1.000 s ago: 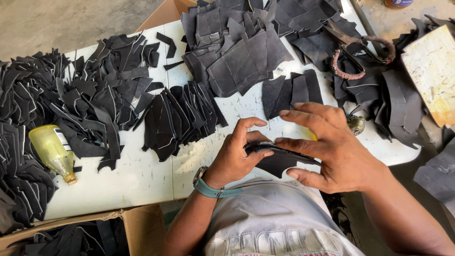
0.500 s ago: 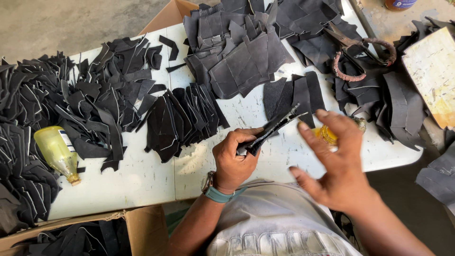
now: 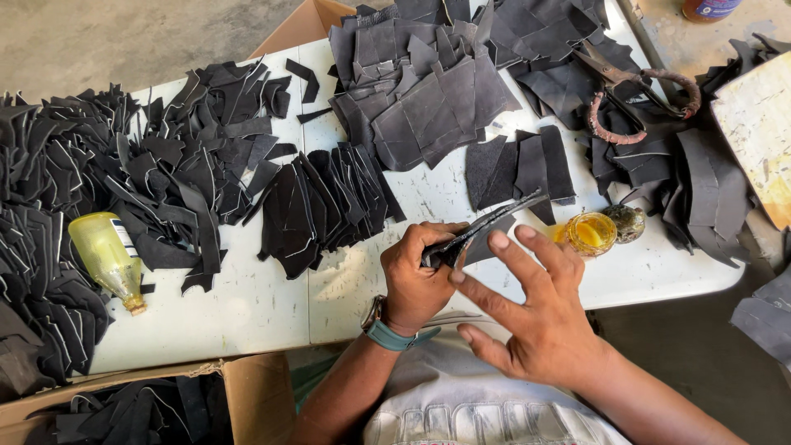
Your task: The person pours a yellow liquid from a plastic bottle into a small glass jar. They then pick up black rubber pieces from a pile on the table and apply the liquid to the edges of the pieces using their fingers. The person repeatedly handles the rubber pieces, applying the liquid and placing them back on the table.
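My left hand (image 3: 420, 276) grips a folded piece of black leather (image 3: 486, 227) over the near edge of the white table (image 3: 247, 305); the piece juts up and to the right from my fist. My right hand (image 3: 531, 309) hovers just right of it with fingers spread, its index fingertip next to the leather, holding nothing. A teal watch band circles my left wrist. Right behind my right hand stands a small open pot of yellow glue (image 3: 589, 233).
Heaps of cut black leather pieces (image 3: 165, 181) cover the left and back of the table, with larger panels (image 3: 428, 107) behind. Rusty scissors (image 3: 638, 91) lie at back right. A yellow bottle (image 3: 107, 255) lies at left. A cardboard box (image 3: 124, 404) of scraps sits below.
My right hand has come off the leather piece and opened, moving right and nearer. My left hand keeps the piece, now turned edge-up and pointing up right.
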